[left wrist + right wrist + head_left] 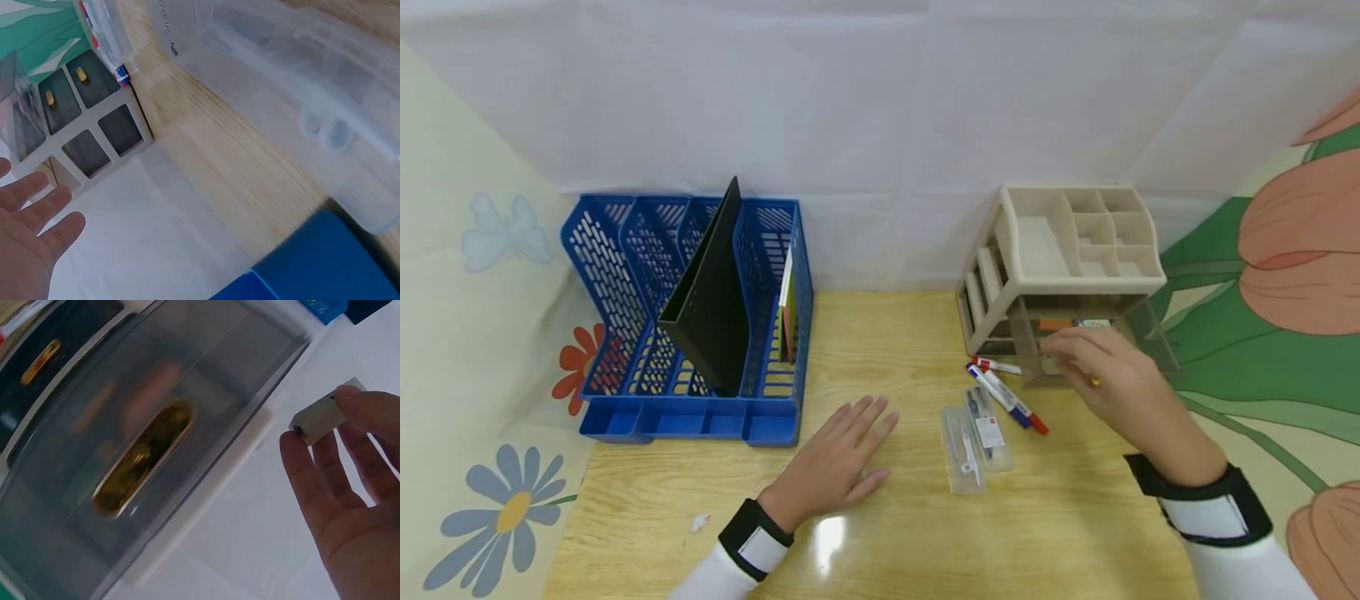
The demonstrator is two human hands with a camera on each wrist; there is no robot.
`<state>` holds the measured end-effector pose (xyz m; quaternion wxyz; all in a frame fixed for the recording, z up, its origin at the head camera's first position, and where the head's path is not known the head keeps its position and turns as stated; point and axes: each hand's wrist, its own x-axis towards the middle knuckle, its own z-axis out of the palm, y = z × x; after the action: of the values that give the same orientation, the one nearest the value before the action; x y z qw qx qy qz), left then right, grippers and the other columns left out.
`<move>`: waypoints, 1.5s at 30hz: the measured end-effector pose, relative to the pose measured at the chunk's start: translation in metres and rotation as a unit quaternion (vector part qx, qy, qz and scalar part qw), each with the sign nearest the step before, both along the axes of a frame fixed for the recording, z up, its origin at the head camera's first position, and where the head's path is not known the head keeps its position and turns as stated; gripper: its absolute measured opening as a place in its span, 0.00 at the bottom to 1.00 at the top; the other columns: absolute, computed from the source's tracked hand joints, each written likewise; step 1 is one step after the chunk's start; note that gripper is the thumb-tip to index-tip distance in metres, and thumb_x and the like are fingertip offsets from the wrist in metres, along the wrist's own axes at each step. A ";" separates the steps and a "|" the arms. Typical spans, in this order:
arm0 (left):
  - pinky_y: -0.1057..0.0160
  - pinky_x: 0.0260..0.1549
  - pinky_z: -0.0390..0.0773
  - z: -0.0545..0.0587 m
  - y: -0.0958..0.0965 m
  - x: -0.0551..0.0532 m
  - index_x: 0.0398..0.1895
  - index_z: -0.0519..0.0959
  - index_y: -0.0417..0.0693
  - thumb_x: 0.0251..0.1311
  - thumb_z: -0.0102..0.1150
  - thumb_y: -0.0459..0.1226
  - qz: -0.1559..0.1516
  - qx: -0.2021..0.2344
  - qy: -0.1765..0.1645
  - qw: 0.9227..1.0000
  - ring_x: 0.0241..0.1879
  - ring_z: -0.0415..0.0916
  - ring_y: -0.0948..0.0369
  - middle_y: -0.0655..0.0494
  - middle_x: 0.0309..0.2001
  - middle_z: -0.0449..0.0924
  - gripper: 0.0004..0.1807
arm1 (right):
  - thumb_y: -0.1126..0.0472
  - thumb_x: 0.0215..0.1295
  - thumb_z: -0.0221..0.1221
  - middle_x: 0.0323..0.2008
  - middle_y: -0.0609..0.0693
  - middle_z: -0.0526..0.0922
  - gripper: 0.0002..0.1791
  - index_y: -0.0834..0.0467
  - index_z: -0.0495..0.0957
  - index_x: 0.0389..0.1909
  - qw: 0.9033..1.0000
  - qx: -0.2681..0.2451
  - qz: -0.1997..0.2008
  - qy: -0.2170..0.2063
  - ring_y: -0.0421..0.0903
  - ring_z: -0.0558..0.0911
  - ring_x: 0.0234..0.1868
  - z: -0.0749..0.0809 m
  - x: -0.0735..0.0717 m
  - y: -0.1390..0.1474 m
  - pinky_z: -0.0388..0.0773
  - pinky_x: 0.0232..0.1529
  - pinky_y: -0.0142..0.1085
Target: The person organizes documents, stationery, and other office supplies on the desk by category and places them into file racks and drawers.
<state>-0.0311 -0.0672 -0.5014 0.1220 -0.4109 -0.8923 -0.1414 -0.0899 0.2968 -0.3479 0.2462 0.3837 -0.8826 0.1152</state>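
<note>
My right hand (pixel 1101 371) is over the pulled-out clear drawer (pixel 1153 337) of the beige desk organizer (pixel 1045 246). In the right wrist view, its thumb and fingers pinch a small whitish rectangular block (pixel 325 415) beside the drawer front, which has a gold handle (pixel 144 459). An orange item (pixel 1055 324) and a white-and-green item (pixel 1092 322) lie inside the drawer. My left hand (pixel 831 462), fingers spread and holding nothing, is low over the wooden table, between the blue file rack (pixel 700 404) and two clear plastic cases (pixel 957 467).
A black folder (pixel 711 292) leans in the blue rack, with thin booklets (pixel 787 304) to its right. Several red and blue markers (pixel 1000 392) lie before the organizer, next to the clear cases. A white scrap (pixel 699 522) sits at the front left. White cloth hangs behind.
</note>
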 end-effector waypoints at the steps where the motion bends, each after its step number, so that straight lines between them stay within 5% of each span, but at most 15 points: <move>1: 0.44 0.67 0.63 0.000 0.001 -0.001 0.77 0.51 0.46 0.67 0.46 0.54 -0.003 -0.001 0.001 1.000 0.73 0.52 0.46 0.40 0.74 0.57 0.40 | 0.64 0.62 0.63 0.41 0.57 0.84 0.11 0.63 0.82 0.44 1.000 0.011 -0.012 -0.008 0.54 0.80 0.44 0.001 -0.002 0.005 0.81 0.39 0.47; 4: 0.43 0.66 0.64 -0.001 0.003 -0.004 0.76 0.52 0.45 0.66 0.47 0.54 -0.010 -0.004 0.007 1.000 0.72 0.54 0.45 0.40 0.74 0.58 0.40 | 0.77 0.39 0.71 0.41 0.58 0.83 0.25 0.64 0.82 0.44 0.999 0.033 -0.036 -0.017 0.55 0.79 0.44 0.003 -0.009 0.021 0.80 0.40 0.49; 8: 0.43 0.66 0.65 -0.003 0.007 -0.010 0.76 0.54 0.46 0.64 0.50 0.54 -0.010 -0.003 0.018 1.000 0.71 0.55 0.45 0.40 0.73 0.58 0.41 | 0.79 0.35 0.71 0.39 0.59 0.83 0.26 0.65 0.81 0.42 0.997 0.056 -0.052 -0.025 0.55 0.80 0.42 0.003 -0.022 0.039 0.81 0.38 0.50; 19: 0.43 0.65 0.66 -0.007 0.020 -0.017 0.76 0.53 0.45 0.68 0.42 0.56 -0.011 -0.012 0.011 1.000 0.69 0.58 0.43 0.38 0.73 0.57 0.39 | 0.77 0.44 0.67 0.33 0.60 0.80 0.15 0.67 0.81 0.36 0.978 0.127 -0.082 -0.142 0.55 0.80 0.32 -0.004 -0.046 0.061 0.81 0.27 0.48; 27: 0.45 0.66 0.66 -0.012 0.018 -0.017 0.76 0.53 0.46 0.68 0.42 0.56 -0.002 -0.020 0.011 1.000 0.70 0.58 0.44 0.39 0.73 0.58 0.39 | 0.76 0.54 0.62 0.36 0.61 0.81 0.13 0.69 0.82 0.42 0.940 0.166 -0.129 -0.270 0.59 0.81 0.37 -0.008 -0.057 0.060 0.83 0.34 0.52; 31: 0.44 0.65 0.66 -0.013 0.016 -0.018 0.76 0.53 0.45 0.67 0.45 0.55 0.001 -0.018 0.002 1.000 0.70 0.57 0.44 0.39 0.73 0.58 0.39 | 0.75 0.56 0.62 0.36 0.61 0.81 0.12 0.68 0.82 0.42 0.932 0.181 -0.139 -0.283 0.60 0.81 0.37 -0.011 -0.061 0.059 0.82 0.34 0.52; 45: 0.45 0.65 0.67 -0.019 0.015 -0.025 0.75 0.56 0.44 0.69 0.43 0.52 0.004 -0.005 0.006 1.000 0.69 0.59 0.45 0.40 0.71 0.62 0.36 | 0.77 0.56 0.59 0.36 0.65 0.81 0.11 0.70 0.80 0.41 0.926 0.183 -0.150 -0.295 0.63 0.80 0.37 -0.018 -0.068 0.057 0.81 0.33 0.55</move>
<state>-0.0559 -0.0521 -0.5204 0.1255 -0.4085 -0.8942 -0.1337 -0.1577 0.3535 -0.3659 -0.0848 0.2334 -0.9684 0.0215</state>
